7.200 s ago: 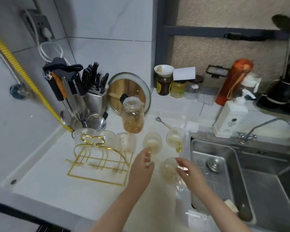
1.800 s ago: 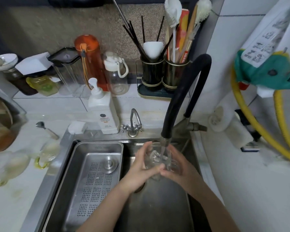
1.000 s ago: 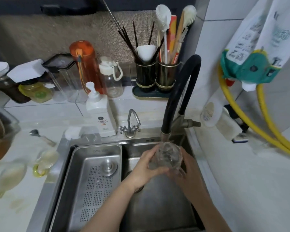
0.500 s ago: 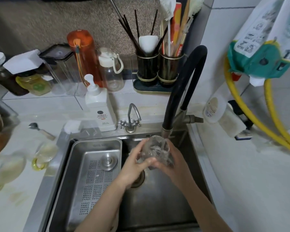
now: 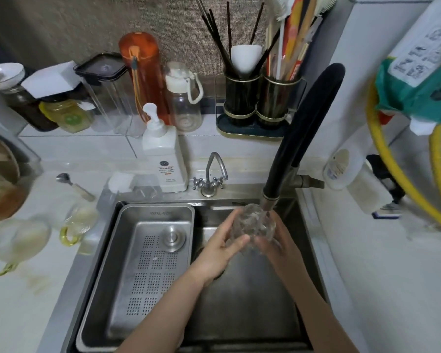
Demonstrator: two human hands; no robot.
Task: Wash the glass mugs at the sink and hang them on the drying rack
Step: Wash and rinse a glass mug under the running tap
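mug (image 5: 254,225) tipped back since 0.5 s ago, under faucet (image 5: 270,200), mouth up-left, axis tilted, left hand (image 5: 220,247) and right hand (image 5: 278,242) fingers wrapped round it

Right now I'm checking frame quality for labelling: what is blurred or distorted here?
Head view: wide-angle bending curves the wall tiles and black faucet; the mugs on the counter at left are smeared; the glass mug between left hand and right hand is blurry.

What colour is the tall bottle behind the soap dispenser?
Orange, seen in the head view: the tall bottle.
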